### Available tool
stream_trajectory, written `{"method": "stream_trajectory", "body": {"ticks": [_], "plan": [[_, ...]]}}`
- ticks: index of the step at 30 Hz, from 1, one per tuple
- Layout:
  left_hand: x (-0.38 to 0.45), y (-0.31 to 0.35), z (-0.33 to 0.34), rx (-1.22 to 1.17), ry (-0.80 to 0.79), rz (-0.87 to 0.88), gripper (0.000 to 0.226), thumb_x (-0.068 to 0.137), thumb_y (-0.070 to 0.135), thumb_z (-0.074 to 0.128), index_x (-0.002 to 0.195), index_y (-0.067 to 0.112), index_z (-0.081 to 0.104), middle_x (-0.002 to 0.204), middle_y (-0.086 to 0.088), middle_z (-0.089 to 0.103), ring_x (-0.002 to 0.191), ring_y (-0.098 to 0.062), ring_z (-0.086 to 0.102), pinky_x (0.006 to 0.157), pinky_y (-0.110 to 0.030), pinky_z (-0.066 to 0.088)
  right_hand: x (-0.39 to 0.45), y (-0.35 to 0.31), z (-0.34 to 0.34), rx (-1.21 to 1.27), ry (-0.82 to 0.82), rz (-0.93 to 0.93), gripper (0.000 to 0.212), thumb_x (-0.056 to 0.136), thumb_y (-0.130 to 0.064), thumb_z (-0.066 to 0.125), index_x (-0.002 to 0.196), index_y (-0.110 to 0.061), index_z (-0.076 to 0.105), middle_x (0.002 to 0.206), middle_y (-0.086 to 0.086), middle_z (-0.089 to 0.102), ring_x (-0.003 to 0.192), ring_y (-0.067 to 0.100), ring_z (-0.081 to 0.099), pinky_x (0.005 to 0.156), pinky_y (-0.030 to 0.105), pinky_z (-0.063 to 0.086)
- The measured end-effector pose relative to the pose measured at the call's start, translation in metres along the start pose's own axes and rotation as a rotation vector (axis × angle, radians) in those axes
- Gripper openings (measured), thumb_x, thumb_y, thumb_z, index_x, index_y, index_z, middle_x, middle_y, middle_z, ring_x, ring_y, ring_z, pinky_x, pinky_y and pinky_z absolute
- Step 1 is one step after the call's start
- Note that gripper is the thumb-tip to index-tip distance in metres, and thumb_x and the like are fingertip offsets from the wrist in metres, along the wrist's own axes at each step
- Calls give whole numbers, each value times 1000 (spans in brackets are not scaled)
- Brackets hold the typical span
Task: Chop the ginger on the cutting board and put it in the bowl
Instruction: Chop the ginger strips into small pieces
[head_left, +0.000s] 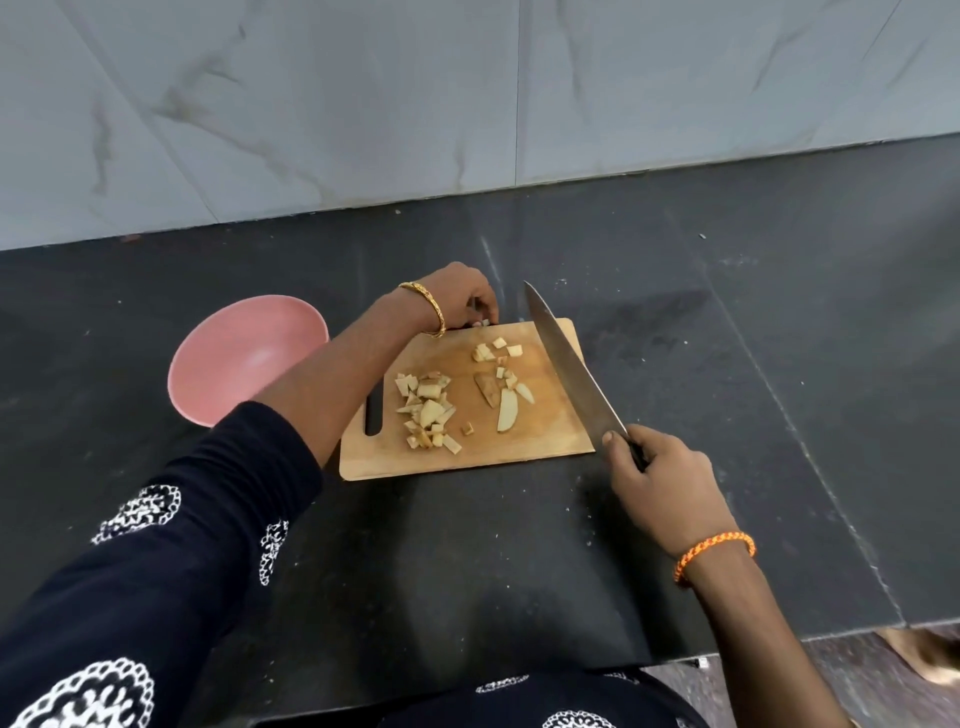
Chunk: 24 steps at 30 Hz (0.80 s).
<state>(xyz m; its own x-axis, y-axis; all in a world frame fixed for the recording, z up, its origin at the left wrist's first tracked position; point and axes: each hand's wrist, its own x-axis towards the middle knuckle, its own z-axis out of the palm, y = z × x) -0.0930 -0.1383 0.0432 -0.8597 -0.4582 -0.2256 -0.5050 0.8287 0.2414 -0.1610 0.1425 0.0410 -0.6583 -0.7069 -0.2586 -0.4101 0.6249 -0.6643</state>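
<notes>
Dark counter (519, 545) — ginger (428, 410) left of knife-grip (654, 467)

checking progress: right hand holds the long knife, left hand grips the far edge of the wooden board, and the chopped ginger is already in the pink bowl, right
Not quite. The head view shows the round pink bowl empty; the chopped ginger pieces lie on the rectangular wooden cutting board. The rest holds: right hand holds the long steel knife, left hand grips the board's far edge.
</notes>
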Motion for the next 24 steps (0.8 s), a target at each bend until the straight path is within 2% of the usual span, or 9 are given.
{"method": "stream_trajectory", "body": {"ticks": [3, 6, 10, 13, 16, 19, 22, 24], "plan": [[2, 0, 3, 2, -2, -37, 18, 88, 2, 54, 98, 9, 67, 99, -4, 65, 88, -17, 60, 76, -23, 44, -2, 2, 2, 8, 40, 43, 33, 95, -33, 45, 69, -14, 55, 56, 4, 51, 55, 21, 50, 51, 29, 39], [-4, -3, 2, -74, 40, -104, 11, 88, 10, 58, 96, 9, 64, 97, -2, 64, 83, -12, 56, 74, -22, 42, -5, 4, 5, -31, 75, 87, 29, 95, -35, 44, 80, -15, 59, 63, 5, 56, 64, 27, 57, 61, 34, 49], [-29, 10, -2, -355, 167, -95, 8, 86, 17, 63, 91, 14, 67, 85, 8, 63, 72, 0, 54, 72, -16, 45, -10, 1, 7, -210, 117, 98, 28, 95, -38, 39, 90, -18, 58, 74, 6, 59, 74, 32, 60, 65, 33, 48], [-50, 27, 4, -478, 140, -69, 13, 87, 18, 64, 97, 18, 71, 85, 11, 65, 70, 4, 57, 64, -5, 40, -14, -5, 11, -275, 86, 51, 28, 96, -37, 37, 89, -18, 57, 74, 6, 59, 72, 31, 59, 65, 33, 48], [-65, 35, 17, -504, 179, -113, 19, 85, 17, 66, 103, 20, 71, 99, 7, 68, 81, -5, 61, 70, -10, 43, -17, -12, 17, -281, 21, -28, 29, 96, -39, 38, 89, -19, 57, 73, 4, 59, 71, 28, 60, 66, 35, 52], [-76, 39, 32, -422, 271, -194, 25, 84, 8, 65, 106, 18, 69, 105, 2, 67, 88, -9, 59, 78, -17, 42, -17, -11, 16, -211, 34, -10, 30, 96, -38, 41, 80, -17, 55, 64, 0, 50, 68, 28, 51, 61, 32, 43], [-83, 45, 48, -296, 203, -169, 30, 85, 4, 61, 112, 17, 67, 114, -3, 62, 100, -15, 56, 85, -21, 44, -14, -5, 11, -146, 61, 28, 32, 94, -35, 44, 71, -15, 48, 63, 3, 50, 71, 32, 50, 60, 32, 39], [-84, 46, 54, -240, 174, -131, 37, 87, -2, 54, 118, 16, 64, 118, -5, 57, 108, -19, 52, 91, -25, 42, -13, -1, 10, -121, 69, 32, 31, 94, -35, 45, 74, -12, 51, 63, 4, 52, 68, 32, 52, 58, 32, 39]]}}
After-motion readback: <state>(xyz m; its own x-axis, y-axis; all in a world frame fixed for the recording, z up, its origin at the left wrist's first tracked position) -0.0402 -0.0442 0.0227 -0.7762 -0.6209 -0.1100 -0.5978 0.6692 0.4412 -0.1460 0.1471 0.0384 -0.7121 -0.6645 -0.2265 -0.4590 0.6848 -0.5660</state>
